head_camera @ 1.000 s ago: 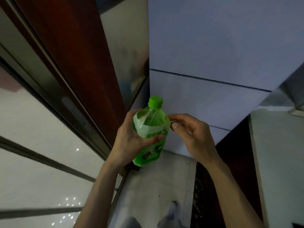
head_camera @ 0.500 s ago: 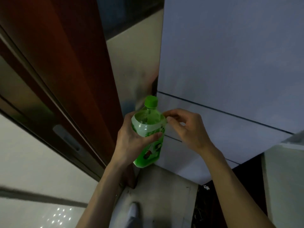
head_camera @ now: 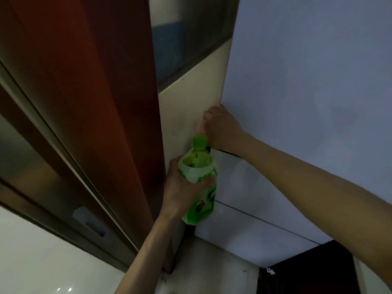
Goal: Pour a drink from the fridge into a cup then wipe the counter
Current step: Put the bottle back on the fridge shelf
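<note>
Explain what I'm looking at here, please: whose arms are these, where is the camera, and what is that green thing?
There is no machine here. These are a person's two bare arms, filmed by one wide-angle camera worn on their head, looking forward and down. That is why walls and doors seem to lean.

The left hand grips a green drink bottle, held upright with its green cap on. The right hand reaches up to the left edge of the pale fridge door, fingers curled at that edge. To the left stands a dark reddish wooden door frame. Below is pale floor. No cup or counter shows in this picture.
</note>
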Demonstrator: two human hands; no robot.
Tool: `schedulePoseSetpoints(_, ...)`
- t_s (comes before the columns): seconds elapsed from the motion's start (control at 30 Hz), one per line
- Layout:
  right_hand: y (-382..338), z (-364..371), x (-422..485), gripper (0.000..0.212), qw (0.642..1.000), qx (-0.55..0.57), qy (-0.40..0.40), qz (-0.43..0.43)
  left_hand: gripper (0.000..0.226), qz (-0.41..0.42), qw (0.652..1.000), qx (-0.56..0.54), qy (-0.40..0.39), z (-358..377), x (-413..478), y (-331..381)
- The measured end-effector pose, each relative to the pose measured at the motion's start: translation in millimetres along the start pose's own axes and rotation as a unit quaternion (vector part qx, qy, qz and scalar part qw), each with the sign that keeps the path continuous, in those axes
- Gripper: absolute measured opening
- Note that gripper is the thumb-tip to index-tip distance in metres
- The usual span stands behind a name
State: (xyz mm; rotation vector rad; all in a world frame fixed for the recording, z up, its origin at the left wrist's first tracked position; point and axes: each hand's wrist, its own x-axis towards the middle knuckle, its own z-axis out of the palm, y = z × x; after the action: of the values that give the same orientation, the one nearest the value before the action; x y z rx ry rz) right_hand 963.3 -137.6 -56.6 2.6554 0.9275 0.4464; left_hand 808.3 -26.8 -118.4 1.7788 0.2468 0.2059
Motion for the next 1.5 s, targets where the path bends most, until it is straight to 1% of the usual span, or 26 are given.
schedulePoseSetpoints(0.07,4.9,5.0,4.3,0.026,0.995,-0.074,-0.065,-0.002,0.070,0.000,1.000,0.004,-0.001,1.1,-0.5,0.6)
schedulePoseSetpoints(0.17,8.5,4.1,10.3,0.043,0.962,-0.188,-0.197,0.023,0.068,-0.003,1.000,0.005,-0.006,1.0,-3.1,-0.1)
schedulePoseSetpoints(0.23,6.0,6.7,13.3,0.052,0.951,-0.194,-0.237,0.053,0.069,-0.009,1.000,0.002,-0.009,0.1,-4.9,-0.6)
schedulePoseSetpoints(0.3,0.0,7.2,13.2,0.057,0.940,-0.218,-0.257,0.060,0.068,-0.009,1.000,-0.004,-0.005,-0.3,-7.3,0.7)
schedulePoseSetpoints(0.43,-8.0,7.2,8.0,0.063,0.925,-0.270,-0.262,0.057,0.066,0.003,1.000,-0.002,0.016,-0.7,-13.6,4.9)
schedulePoseSetpoints(0.57,-11.6,0.7,4.5,0.059,0.933,-0.268,-0.232,0.063,0.074,-0.001,1.000,-0.015,0.021,-6.9,-24.4,5.4)
schedulePoseSetpoints(0.63,-19.7,6.5,2.1,0.050,0.938,-0.244,-0.243,0.041,0.077,-0.004,0.999,-0.026,0.039,-14.3,-32.0,6.2)
schedulePoseSetpoints(0.67,-25.8,7.7,-2.0,0.044,0.939,-0.212,-0.269,0.044,0.078,-0.004,0.998,-0.027,0.048,-18.1,-37.0,5.5)
schedulePoseSetpoints(0.7,-28.5,11.4,-9.6,0.040,0.938,-0.203,-0.277,0.053,0.078,-0.003,0.998,-0.028,0.057,-21.5,-42.8,3.8)
schedulePoseSetpoints(0.73,-28.7,21.6,-16.0,0.041,0.947,-0.182,-0.260,0.058,0.078,-0.001,0.998,-0.027,0.065,-24.3,-49.2,1.1)
schedulePoseSetpoints(0.77,-30.7,28.7,-20.0,0.040,0.956,-0.159,-0.243,0.033,0.079,-0.001,0.997,-0.024,0.075,-26.6,-56.3,-1.5)
schedulePoseSetpoints(0.8,-33.3,27.7,-25.1,0.040,0.956,-0.176,-0.237,0.013,0.079,-0.002,0.996,-0.020,0.086,-28.2,-63.5,-3.6)
schedulePoseSetpoints(0.87,-43.9,16.5,-39.1,0.043,0.961,-0.206,-0.187,-0.001,0.077,-0.007,0.994,-0.010,0.104,-30.2,-76.8,-5.9)
schedulePoseSetpoints(0.9,-52.3,7.1,-49.2,0.045,0.967,-0.194,-0.163,-0.002,0.077,-0.010,0.994,-0.007,0.110,-31.0,-83.3,-7.6)
schedulePoseSetpoints(0.97,-67.7,-13.7,-68.7,0.044,0.970,-0.195,-0.142,-0.034,0.077,-0.019,0.993,-0.002,0.119,-32.1,-96.2,-12.3)
schedulePoseSetpoints(1.03,-83.8,-33.0,-92.7,0.045,0.972,-0.170,-0.153,-0.053,0.079,-0.032,0.992,0.000,0.125,-32.9,-110.3,-19.4)
schedulePoseSetpoints(1.1,-100.9,-50.9,-115.4,0.045,0.967,-0.174,-0.169,-0.081,0.078,-0.040,0.991,0.004,0.131,-34.0,-124.7,-26.2)
schedulePoseSetpoints(1.17,-115.9,-72.7,-143.2,0.043,0.961,-0.176,-0.182,-0.108,0.078,-0.041,0.992,0.006,0.122,-36.2,-138.1,-29.6)
schedulePoseSetpoints(1.27,-131.3,-105.0,-180.3,0.042,0.961,-0.142,-0.201,-0.127,0.085,-0.032,0.996,0.005,0.079,-48.0,-154.6,-28.6)
schedulePoseSetpoints(1.37,-145.7,-131.0,-205.9,0.036,0.971,-0.065,-0.201,-0.107,0.085,-0.010,1.000,0.016,0.017,-69.4,-166.4,-24.5)
schedulePoseSetpoints(1.43,-157.9,-132.6,-220.2,0.023,0.985,-0.007,-0.147,-0.091,0.082,0.006,0.999,0.025,-0.020,-82.4,-171.9,-21.6)
schedulePoseSetpoints(1.47,-161.8,-138.0,-225.4,0.022,0.987,0.029,-0.149,-0.061,0.081,0.014,0.999,0.026,-0.035,-87.5,-173.6,-20.2)
schedulePoseSetpoints(1.5,-165.7,-142.3,-229.3,0.025,0.988,0.060,-0.140,-0.040,0.079,0.023,0.998,0.025,-0.049,-91.8,-174.6,-19.2)
